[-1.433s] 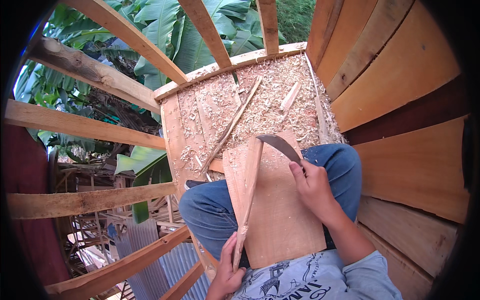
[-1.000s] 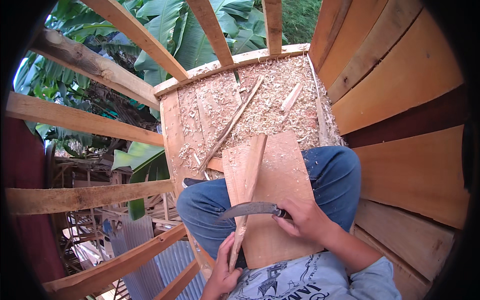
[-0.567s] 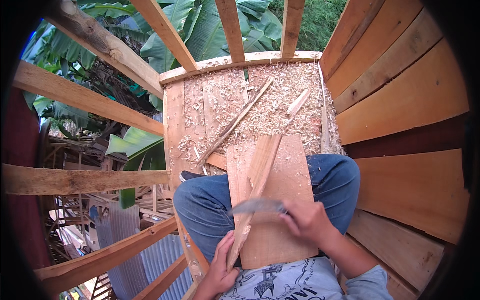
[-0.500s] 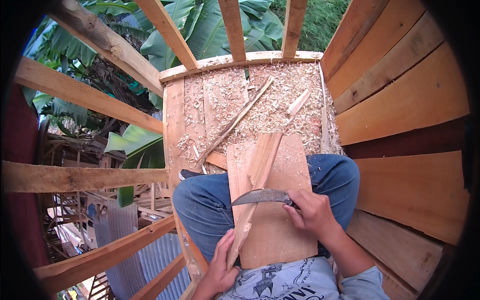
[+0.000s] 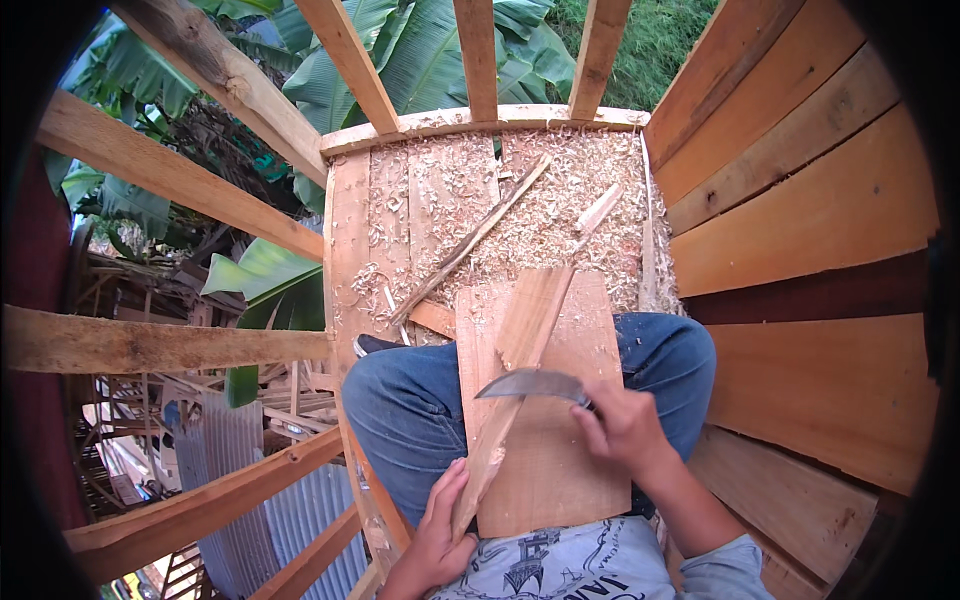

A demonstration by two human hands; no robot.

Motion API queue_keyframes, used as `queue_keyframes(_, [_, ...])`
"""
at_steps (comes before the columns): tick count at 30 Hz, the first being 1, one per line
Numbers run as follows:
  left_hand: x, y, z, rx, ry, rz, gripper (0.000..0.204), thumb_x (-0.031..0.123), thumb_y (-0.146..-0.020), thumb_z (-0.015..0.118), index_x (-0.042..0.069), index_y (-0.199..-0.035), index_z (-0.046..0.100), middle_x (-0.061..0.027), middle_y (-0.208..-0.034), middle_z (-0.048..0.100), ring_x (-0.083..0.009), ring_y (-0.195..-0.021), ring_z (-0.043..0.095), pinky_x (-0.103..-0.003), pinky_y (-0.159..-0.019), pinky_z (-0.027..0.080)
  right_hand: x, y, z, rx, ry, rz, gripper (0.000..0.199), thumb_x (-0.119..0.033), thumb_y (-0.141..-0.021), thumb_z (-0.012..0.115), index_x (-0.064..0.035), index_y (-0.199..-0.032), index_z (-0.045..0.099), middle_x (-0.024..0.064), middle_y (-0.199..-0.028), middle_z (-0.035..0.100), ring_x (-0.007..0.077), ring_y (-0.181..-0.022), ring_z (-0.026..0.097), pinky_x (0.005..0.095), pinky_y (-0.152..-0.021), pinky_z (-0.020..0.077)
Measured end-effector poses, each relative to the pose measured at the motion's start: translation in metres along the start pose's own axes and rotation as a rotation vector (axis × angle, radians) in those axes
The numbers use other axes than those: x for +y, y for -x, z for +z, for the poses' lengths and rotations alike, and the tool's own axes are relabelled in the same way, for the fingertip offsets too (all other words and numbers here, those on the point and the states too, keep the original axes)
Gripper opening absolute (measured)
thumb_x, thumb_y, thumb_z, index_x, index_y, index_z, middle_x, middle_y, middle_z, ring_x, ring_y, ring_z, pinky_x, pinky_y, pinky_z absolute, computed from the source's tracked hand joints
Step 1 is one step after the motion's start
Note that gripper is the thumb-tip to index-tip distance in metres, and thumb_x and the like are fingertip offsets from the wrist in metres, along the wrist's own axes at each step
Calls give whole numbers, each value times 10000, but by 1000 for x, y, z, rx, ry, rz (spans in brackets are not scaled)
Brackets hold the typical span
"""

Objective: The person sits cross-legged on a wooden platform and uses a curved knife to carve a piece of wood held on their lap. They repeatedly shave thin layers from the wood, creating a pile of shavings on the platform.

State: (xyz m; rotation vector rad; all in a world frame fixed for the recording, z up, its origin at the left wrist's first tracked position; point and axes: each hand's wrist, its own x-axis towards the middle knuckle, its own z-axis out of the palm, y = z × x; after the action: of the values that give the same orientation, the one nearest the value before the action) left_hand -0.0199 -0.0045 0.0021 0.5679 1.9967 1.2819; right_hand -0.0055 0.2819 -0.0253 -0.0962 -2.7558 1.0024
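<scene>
Across my lap lies a flat wooden board (image 5: 575, 470). Over it slants a long piece of wood (image 5: 530, 320), wide at its far end and cut narrower toward me. My left hand (image 5: 440, 515) is closed round the narrow near end of that piece. In my right hand (image 5: 622, 425) is a knife with a curved blade (image 5: 530, 383), its handle mostly hidden by my fingers. The blade lies across the narrow part of the wood, its tip pointing left; I cannot tell whether it touches.
Wood shavings (image 5: 560, 220) cover the plank floor ahead, where a long thin stick (image 5: 475, 240) and a short wood offcut (image 5: 598, 210) lie. Wooden rails (image 5: 170, 340) stand at the left, and a plank wall (image 5: 800, 210) closes the right side. Banana leaves (image 5: 410, 70) hang beyond.
The knife and my right hand have shifted slightly toward the far end and right, the blade a little blurred. My left hand keeps its hold on the wood.
</scene>
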Motion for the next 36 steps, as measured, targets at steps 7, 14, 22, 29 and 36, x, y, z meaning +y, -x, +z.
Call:
queue_keyframes(7, [1, 1, 1, 5, -1, -24, 829, -2, -640, 535, -31, -1427, 274, -264, -1498, 254, -383, -1430, 230, -447, -1167, 165, -11, 1, -10, -83, 8, 1, 289, -182, -828, 699, -54, -1064, 593, 101, -725, 597, 278, -582, 620, 363, -492, 481])
queue_keyframes(14, [0, 1, 2, -4, -7, -13, 828, -9, -639, 538, -25, -1424, 276, -266, -1498, 252, -388, -1428, 232, -446, -1166, 171, -10, 9, -4, -153, -8, -82, 295, -161, -831, 691, -30, -1077, 595, 118, -738, 622, 282, -604, 638, 369, -509, 498])
queue_keyframes(22, [-4, 2, 2, -6, -6, -17, 827, -16, -627, 536, -33, -1416, 288, -266, -1498, 249, -388, -1427, 232, -448, -1167, 169, -6, 8, -4, -162, -41, -80, 281, -190, -840, 680, -38, -1061, 594, 130, -742, 639, 289, -608, 648, 365, -516, 511])
queue_keyframes(29, [2, -1, 3, 5, 3, -29, 836, -9, -622, 535, -39, -1419, 284, -256, -1495, 271, -386, -1431, 227, -440, -1168, 167, -4, 11, 0, -132, -69, -9, 275, -182, -838, 672, -34, -1061, 610, 132, -729, 638, 287, -613, 651, 372, -519, 506])
queue_keyframes(36, [1, 0, 3, 7, -11, -18, 838, -6, -620, 533, -44, -1419, 283, -252, -1501, 267, -384, -1434, 228, -437, -1169, 167, 5, 4, 2, -53, -88, 81, 283, -180, -824, 680, -23, -1051, 617, 131, -699, 635, 281, -588, 650, 364, -498, 501])
